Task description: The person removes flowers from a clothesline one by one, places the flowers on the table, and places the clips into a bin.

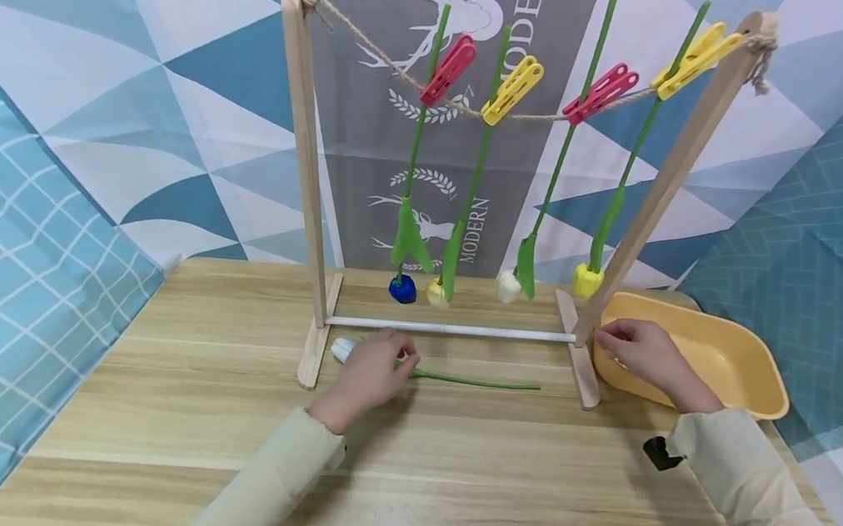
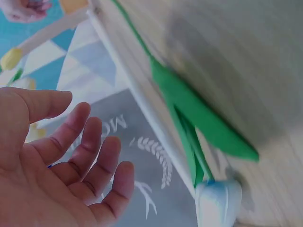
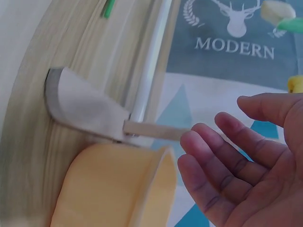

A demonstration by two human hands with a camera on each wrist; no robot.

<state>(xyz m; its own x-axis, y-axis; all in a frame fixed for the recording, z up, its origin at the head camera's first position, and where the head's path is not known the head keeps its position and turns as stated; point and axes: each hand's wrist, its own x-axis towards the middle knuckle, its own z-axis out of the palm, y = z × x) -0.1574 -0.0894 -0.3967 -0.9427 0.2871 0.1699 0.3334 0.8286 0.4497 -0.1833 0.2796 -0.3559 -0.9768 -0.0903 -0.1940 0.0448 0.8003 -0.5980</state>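
My left hand hovers over an artificial tulip lying on the table, with a pale blue-white bloom and a green stem. In the left wrist view its fingers are loosely bent with nothing in them, apart from the tulip's green leaf. My right hand is over the left rim of a yellow-orange basin, beside the foot of the rack's right post. Relaxed, separated fingers show in the right wrist view, and they hold nothing. The left palm is bare as well.
A wooden rack carries a sagging rope. Red clothespins and yellow clothespins hold tulips upside down: blue, pale yellow, white and yellow. A white crossbar joins the rack's feet.
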